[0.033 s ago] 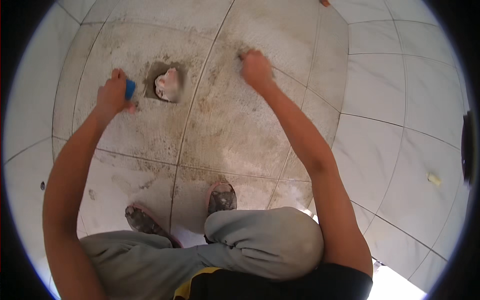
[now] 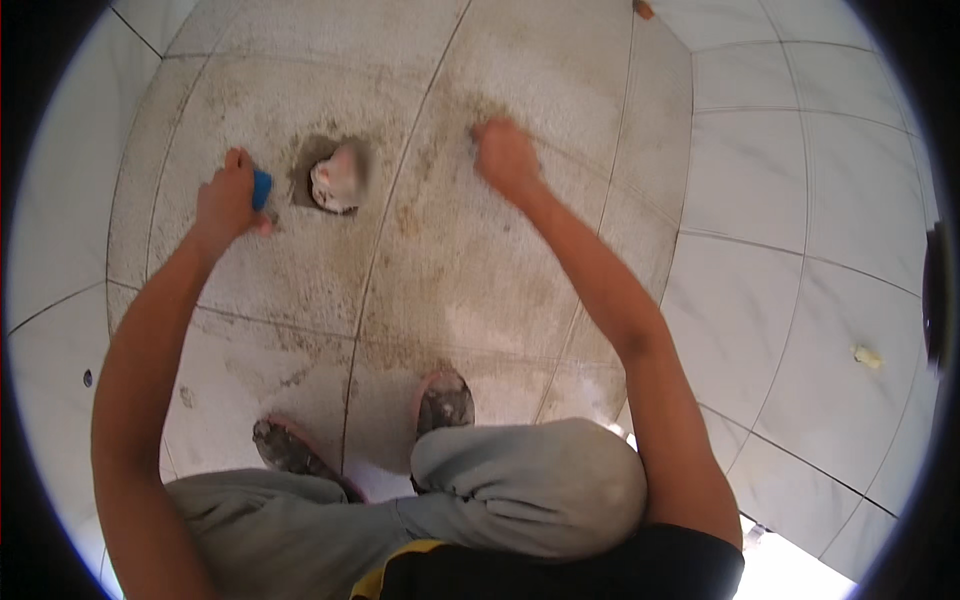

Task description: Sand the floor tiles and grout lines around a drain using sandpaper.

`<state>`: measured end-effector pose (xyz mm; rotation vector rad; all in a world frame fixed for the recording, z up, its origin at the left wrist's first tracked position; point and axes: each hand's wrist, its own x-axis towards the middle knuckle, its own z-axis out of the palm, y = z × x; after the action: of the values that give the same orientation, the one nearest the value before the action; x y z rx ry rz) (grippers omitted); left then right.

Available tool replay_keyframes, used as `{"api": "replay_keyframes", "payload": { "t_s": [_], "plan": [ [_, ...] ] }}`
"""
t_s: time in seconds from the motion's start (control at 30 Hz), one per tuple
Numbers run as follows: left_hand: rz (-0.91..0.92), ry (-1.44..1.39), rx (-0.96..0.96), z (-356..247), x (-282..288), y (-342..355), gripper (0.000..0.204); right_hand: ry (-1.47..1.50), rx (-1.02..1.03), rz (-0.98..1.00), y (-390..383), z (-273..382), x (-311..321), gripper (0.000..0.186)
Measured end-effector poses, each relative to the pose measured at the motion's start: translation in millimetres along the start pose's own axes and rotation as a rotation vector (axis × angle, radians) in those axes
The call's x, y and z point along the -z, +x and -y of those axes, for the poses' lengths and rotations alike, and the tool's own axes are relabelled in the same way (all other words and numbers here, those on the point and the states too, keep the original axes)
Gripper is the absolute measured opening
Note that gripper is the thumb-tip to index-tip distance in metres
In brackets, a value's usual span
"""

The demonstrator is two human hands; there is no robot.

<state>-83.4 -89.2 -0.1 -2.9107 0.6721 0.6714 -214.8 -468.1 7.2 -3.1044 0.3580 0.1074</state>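
Observation:
My left hand (image 2: 228, 195) is closed around a blue object (image 2: 261, 190), mostly hidden by the fingers, low over the dirty floor tiles at the left. Right of it, a square hole (image 2: 302, 185) is cut in the floor. A crumpled whitish lump (image 2: 337, 180) is stuffed into this hole. My right hand (image 2: 506, 158) is a fist on the tile to the right of the hole, beside a patch of dark grime (image 2: 488, 106). Something small and dark shows at its fingertips, too blurred to name.
Brown smears cover the floor tiles (image 2: 470, 260), parted by dark joints. White wall tiles (image 2: 740, 300) rise at the right and left. My feet in stained pink footwear (image 2: 443, 400) are near the lower middle. A small orange-brown piece (image 2: 643, 9) lies at the far edge; a yellowish scrap (image 2: 867, 356) is at the right.
My right hand has shifted slightly toward me and to the left over the tile. The whole view has moved a little; my left hand stays beside the hole with the blue object.

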Motion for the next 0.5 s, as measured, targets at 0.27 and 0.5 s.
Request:
{"api": "replay_keyframes", "payload": {
  "t_s": [0.27, 0.5],
  "plan": [
    [-0.011, 0.051, -0.012, -9.8, 8.4, -4.1, 0.120, 0.174, -0.062, 0.210, 44.0, -35.8, 38.1, 0.018],
    [0.023, 0.021, -0.046, -10.6, 16.6, 2.7, 0.120, 0.958, -0.502, 0.161, -0.1, -125.9, 16.9, 0.047]
  ]
}}
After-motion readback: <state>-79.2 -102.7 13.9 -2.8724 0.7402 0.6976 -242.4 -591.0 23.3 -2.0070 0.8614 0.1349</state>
